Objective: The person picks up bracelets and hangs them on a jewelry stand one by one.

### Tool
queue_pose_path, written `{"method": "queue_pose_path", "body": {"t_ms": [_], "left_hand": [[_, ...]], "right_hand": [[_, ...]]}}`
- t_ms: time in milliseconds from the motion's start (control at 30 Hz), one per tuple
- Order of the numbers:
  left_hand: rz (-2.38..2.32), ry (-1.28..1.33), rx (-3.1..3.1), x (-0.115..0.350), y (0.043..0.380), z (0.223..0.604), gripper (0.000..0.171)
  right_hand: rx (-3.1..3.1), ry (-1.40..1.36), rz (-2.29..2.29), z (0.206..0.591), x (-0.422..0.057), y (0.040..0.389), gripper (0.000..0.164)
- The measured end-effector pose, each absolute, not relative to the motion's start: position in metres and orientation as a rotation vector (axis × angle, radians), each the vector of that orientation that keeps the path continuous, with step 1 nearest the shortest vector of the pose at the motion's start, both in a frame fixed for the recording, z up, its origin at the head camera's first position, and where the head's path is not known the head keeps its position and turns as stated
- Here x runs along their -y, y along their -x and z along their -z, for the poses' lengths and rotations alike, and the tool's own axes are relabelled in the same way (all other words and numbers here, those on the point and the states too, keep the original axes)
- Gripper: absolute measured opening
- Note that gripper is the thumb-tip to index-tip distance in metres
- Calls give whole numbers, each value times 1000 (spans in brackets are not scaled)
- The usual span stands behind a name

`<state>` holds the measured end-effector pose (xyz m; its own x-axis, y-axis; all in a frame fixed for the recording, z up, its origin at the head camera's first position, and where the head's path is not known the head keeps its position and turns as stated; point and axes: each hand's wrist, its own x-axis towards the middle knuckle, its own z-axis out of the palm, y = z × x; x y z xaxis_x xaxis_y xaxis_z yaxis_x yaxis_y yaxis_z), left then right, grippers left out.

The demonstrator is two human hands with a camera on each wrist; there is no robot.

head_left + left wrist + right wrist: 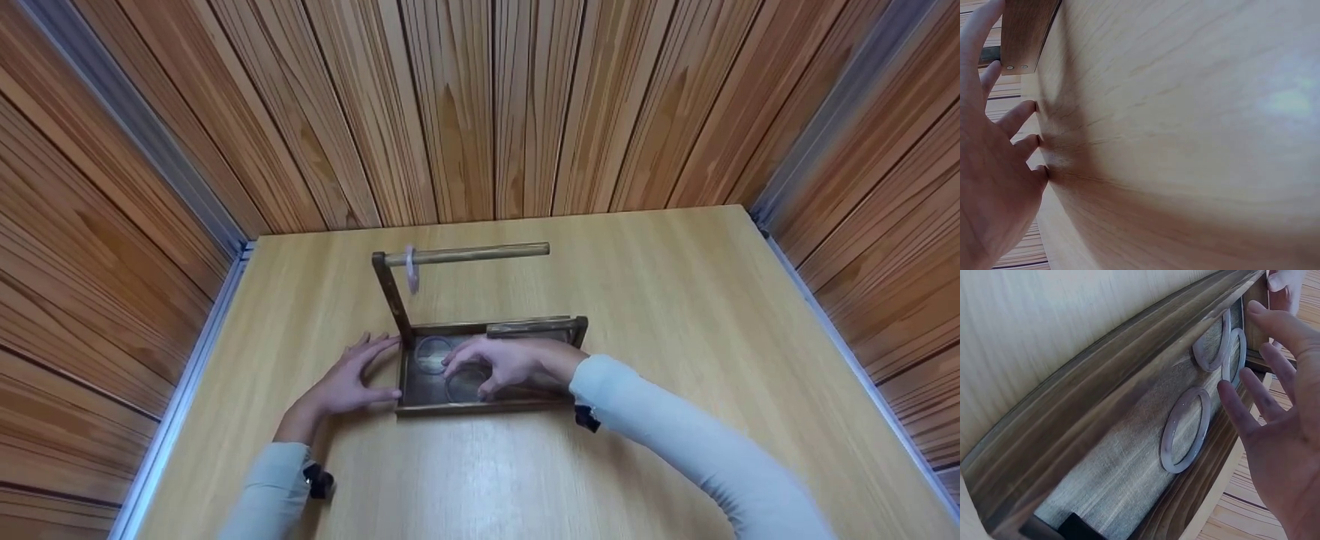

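Observation:
A dark wooden tray (480, 409) with raised walls lies on the table. Translucent pale bangles rest on its floor: one (1165, 444) lies apart, while another bangle (1203, 359) overlaps a third (1242, 354) toward the left end. One more bangle (412, 276) hangs from the tall upper bar (480, 253). My right hand (514, 361) hovers over the tray, fingers spread and slightly bent, holding nothing. My left hand (346, 384) stands at the tray's left end, thumb and index finger touching its wall, the other fingertips on the table.
An upright post (391, 296) at the tray's left end carries the upper bar, whose right end is free. A shorter bar (529, 327) runs from a low post at the back right. Wood-panelled walls (480, 112) enclose the table (675, 315) at the back and sides.

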<state>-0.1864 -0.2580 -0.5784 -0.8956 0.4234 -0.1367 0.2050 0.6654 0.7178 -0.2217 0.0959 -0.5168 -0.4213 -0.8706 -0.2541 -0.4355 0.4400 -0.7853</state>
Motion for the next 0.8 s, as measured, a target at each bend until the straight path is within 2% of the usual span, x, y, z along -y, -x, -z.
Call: {"method": "queue_pose_path", "body": {"t_ms": [433, 800], "left_hand": [[-1086, -523, -2586, 256, 188, 578, 95], [-1076, -528, -2588, 258, 187, 578, 95]], "right_hand": [[-1983, 948, 773, 519, -92, 231, 65], [-1993, 1163, 678, 527, -87, 240, 61]]}}
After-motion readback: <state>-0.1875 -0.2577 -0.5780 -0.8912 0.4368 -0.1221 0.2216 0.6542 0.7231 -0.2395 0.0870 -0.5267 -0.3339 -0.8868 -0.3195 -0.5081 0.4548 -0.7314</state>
